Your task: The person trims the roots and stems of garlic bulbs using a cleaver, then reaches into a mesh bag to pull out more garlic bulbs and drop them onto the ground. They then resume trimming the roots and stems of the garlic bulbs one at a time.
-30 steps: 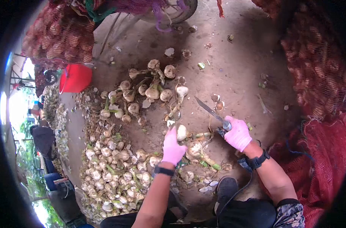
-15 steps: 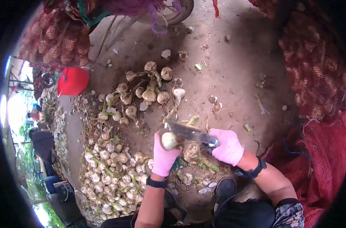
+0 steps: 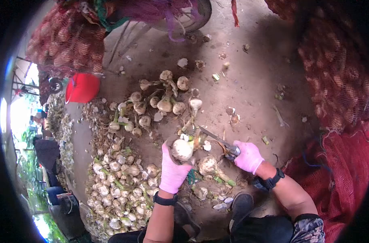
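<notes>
A pale bulb (image 3: 181,149) is held above the dirt floor (image 3: 249,73) in the curled fingers of the left hand (image 3: 173,173), and its underside is hidden. A knife (image 3: 214,138) is gripped in the closed right hand (image 3: 248,157); its handle is concealed and its tip is indistinct beside the bulb.

No lettering or number can be read anywhere (the knife (image 3: 214,137) included).
</notes>
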A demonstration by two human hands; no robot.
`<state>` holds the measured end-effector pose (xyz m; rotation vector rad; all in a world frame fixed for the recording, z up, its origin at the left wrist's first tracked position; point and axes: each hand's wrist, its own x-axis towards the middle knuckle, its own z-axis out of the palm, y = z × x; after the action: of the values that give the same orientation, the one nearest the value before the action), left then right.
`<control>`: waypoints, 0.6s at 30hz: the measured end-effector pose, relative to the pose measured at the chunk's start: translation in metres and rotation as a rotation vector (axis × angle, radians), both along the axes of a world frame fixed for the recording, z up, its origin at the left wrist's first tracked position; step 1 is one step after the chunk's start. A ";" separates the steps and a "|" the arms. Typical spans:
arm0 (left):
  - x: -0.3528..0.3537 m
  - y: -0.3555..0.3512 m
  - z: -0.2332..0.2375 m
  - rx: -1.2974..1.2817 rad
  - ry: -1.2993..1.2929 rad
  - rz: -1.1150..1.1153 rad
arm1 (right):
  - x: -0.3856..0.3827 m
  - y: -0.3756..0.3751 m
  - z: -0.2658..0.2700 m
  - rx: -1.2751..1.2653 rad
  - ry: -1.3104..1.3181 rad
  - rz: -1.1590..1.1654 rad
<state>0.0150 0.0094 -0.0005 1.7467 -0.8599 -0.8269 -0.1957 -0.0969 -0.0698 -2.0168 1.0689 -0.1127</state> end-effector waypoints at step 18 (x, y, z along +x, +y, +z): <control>-0.013 -0.006 0.010 0.010 0.021 -0.220 | 0.022 0.015 0.070 -0.219 -0.167 0.308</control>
<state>0.0021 0.0037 0.0091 1.6681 -1.0484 -0.9927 -0.1739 -0.0816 -0.0002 -2.2989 0.6559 -0.2400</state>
